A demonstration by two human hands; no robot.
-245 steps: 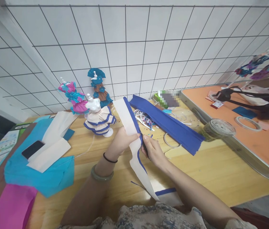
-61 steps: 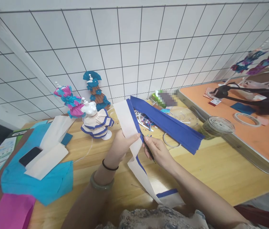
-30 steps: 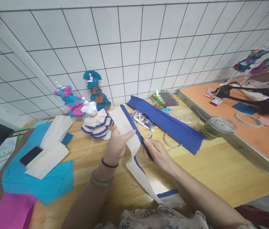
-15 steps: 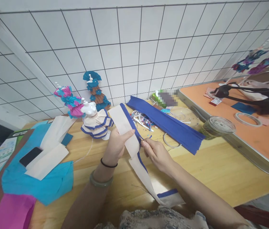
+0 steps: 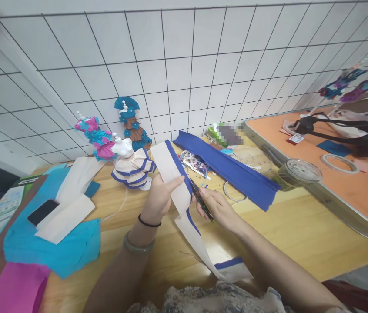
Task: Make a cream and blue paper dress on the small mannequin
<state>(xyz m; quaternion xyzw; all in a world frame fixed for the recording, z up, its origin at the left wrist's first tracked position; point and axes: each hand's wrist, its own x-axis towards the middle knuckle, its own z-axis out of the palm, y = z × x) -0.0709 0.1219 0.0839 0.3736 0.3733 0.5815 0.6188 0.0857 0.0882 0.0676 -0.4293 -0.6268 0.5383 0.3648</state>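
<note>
My left hand pinches a long cream crepe paper strip with a blue border along its right edge. The strip's lower end trails down to the table near my body. In my right hand is a pair of dark scissors, their tips at the blue border just right of my left thumb. Left of the strip stands a small white doll figure in a cream skirt with blue bands. Beyond my right hand lies a wide blue crepe paper strip.
Paper scraps lie in a heap behind the strip. A clear ring and a round clear container are to the right. On the left, a phone rests on turquoise paper. Two decorated figures stand at the wall.
The scissors have turned in my right hand, so their dark body now shows along the blue border. My left hand keeps its grip on the strip, almost unmoved.
</note>
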